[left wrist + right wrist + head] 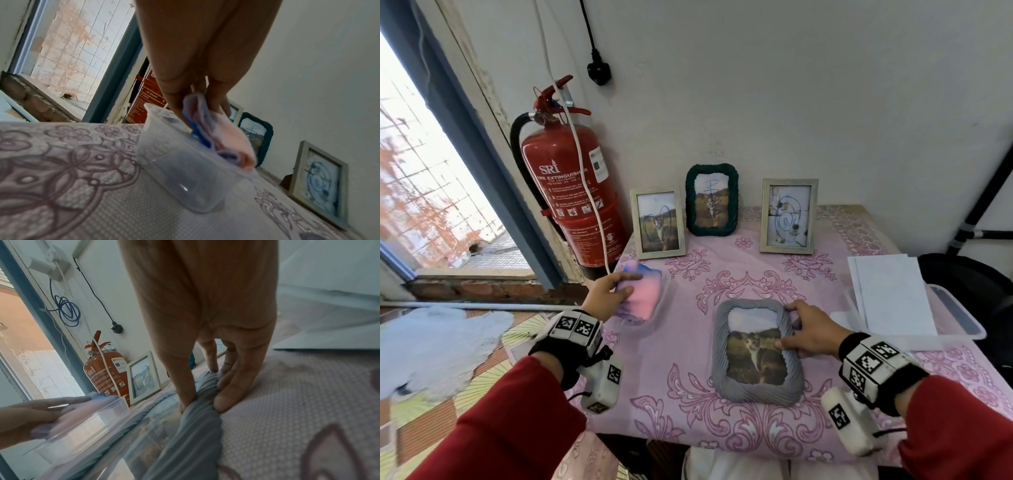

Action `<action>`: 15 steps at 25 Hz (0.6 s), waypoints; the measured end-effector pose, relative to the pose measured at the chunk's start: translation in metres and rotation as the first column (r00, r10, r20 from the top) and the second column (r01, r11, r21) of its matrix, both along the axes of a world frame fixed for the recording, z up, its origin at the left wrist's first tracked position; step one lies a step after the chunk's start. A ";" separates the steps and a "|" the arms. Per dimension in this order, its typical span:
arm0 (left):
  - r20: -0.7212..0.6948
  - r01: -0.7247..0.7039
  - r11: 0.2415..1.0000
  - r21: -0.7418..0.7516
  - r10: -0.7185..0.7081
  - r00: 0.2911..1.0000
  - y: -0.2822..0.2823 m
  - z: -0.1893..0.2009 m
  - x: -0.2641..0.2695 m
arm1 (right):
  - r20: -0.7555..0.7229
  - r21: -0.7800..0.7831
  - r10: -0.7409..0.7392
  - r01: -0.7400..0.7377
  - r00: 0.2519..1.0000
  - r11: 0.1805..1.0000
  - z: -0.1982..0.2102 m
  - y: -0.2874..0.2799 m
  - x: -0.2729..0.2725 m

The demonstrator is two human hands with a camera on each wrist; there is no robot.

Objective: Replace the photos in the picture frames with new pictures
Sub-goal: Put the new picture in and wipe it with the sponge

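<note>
— Grey, ribbed and soft-looking: the grey frame (756, 353) lies flat on the desk (808, 284), a cat photo (755, 354) showing inside its rounded rectangle.

— And the right hand (810, 330)?

— It grips the frame's right edge, thumb on the front, fingers (228, 395) curled against the outer side.

— The left hand (607, 296)?

— Well to the left of the frame, pinching a pink-and-blue cloth (640, 296) that sits in a clear plastic tub (185, 178).
</note>
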State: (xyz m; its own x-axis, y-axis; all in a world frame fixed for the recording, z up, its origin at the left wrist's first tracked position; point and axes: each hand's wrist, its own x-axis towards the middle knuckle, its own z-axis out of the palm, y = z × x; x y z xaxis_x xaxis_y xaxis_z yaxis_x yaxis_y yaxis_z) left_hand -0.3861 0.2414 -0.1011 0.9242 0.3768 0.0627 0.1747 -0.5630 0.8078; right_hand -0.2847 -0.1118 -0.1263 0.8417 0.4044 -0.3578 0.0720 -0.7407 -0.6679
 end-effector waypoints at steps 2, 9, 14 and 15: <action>-0.058 0.024 0.999 0.040 -0.022 0.998 -0.002 -0.004 0.002 | 0.006 -0.010 0.007 -0.007 1.000 1.000 -0.001 -0.001 0.001; -0.169 0.137 0.988 0.072 -0.124 0.978 -0.005 -0.010 0.004 | -0.038 0.025 -0.021 0.022 0.999 0.999 -0.002 -0.001 0.001; -0.108 0.009 0.924 0.382 0.035 0.993 -0.008 -0.011 0.000 | -0.067 0.047 -0.046 0.049 0.997 0.998 -0.003 0.000 0.000; -0.089 0.019 0.922 0.387 0.017 0.996 -0.009 -0.011 0.001 | -0.070 0.050 -0.047 0.051 0.996 0.997 -0.003 0.000 0.000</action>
